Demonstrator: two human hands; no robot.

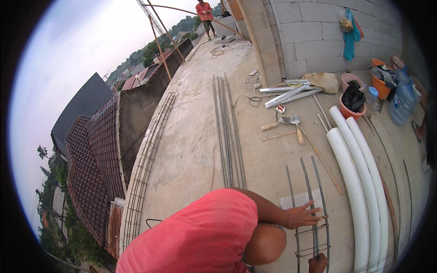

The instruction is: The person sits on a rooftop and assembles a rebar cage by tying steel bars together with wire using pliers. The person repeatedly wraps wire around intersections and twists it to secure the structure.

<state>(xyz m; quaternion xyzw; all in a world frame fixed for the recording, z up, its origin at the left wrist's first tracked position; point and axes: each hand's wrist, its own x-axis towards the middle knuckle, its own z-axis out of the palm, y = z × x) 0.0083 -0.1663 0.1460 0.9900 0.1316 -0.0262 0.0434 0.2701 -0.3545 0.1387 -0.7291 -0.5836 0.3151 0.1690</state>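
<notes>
A small rebar cage [315,236] lies before me at the lower right: long dark steel bars with thin tie rings across them. My left hand [302,215] reaches over it from the left, fingers spread and touching the bars near the upper ring. At the bottom edge my right hand [318,263] is closed like a fist over the lower part of the cage; what it grips is hidden. A pale square tile or board [291,201] lies under the bars. My red sleeve [227,207] and bent knee [265,245] fill the lower middle.
Loose rebar [224,132] and a long cage [148,154] lie left, beside the roof edge. White pipes [353,191] run along the right. Trowels [297,127], a tape measure [280,109], metal channels [293,94], buckets [353,109] and a water jug [402,102] lie beyond. A person [205,16] stands far off.
</notes>
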